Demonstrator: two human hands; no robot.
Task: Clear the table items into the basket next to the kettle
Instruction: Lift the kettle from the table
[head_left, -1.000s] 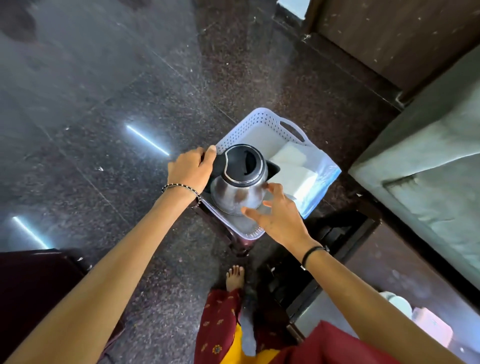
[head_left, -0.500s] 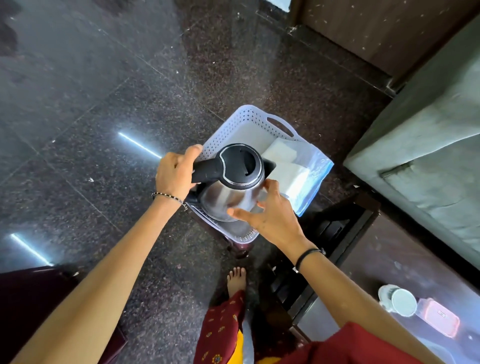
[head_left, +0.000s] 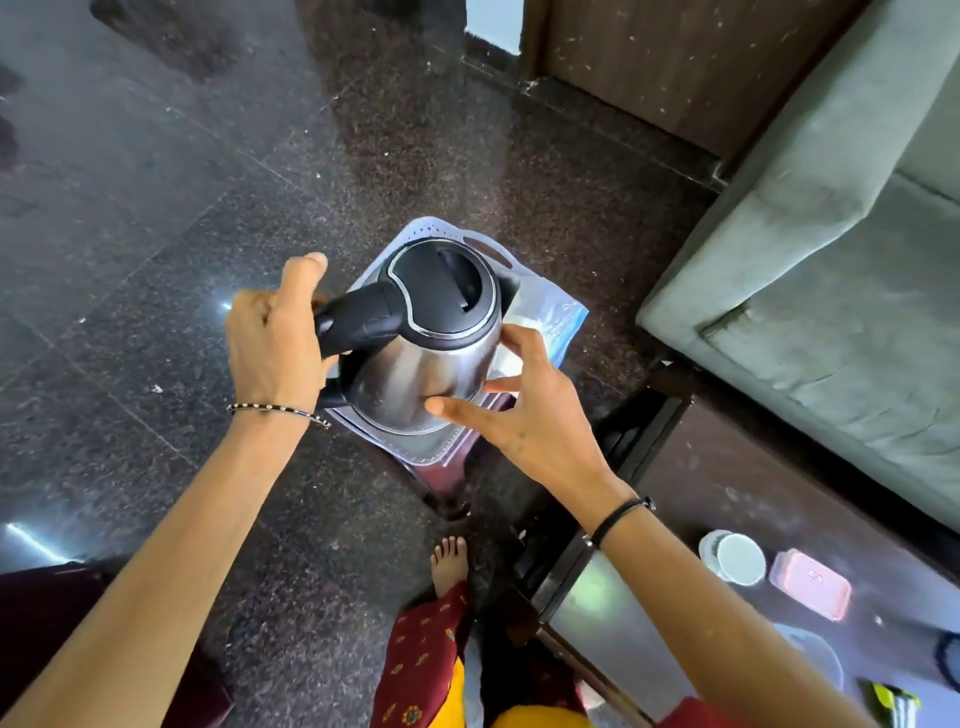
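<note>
We are looking down on a dark speckled polished stone floor (head_left: 156, 218), glossy and throwing back streaks of light, with a grey-green fabric sofa (head_left: 831, 249) filling the upper right and dark wooden panelling (head_left: 675, 67) running along the far wall. At the lower right a dark glossy table (head_left: 727, 499) is showing its near corner, just beside the person's right forearm. There is plenty of bare floor lying open to the left and beyond; the right side is crowded by sofa and table.

On that table a round white lidded tub (head_left: 733, 557) is sitting just beside a pink-lidded rectangular plastic box (head_left: 810, 583), and a yellow-and-black item at the bottom edge is too cropped to identify.

At centre, the pale lavender perforated plastic basket (head_left: 415, 236) is resting on a dark maroon stool (head_left: 447, 478), mostly hidden. Inside it, a clear blue-tinted plastic bag (head_left: 556, 322) holding something white is peeking out on the right.

The stainless steel electric kettle with black lid and handle (head_left: 426, 364) is hanging above the basket. The left hand (head_left: 275, 332) is wrapping tight around the black handle; the right hand (head_left: 524, 410) is spreading its fingers against the steel body, steadying it. A bare foot (head_left: 451, 561) is standing near the stool.
</note>
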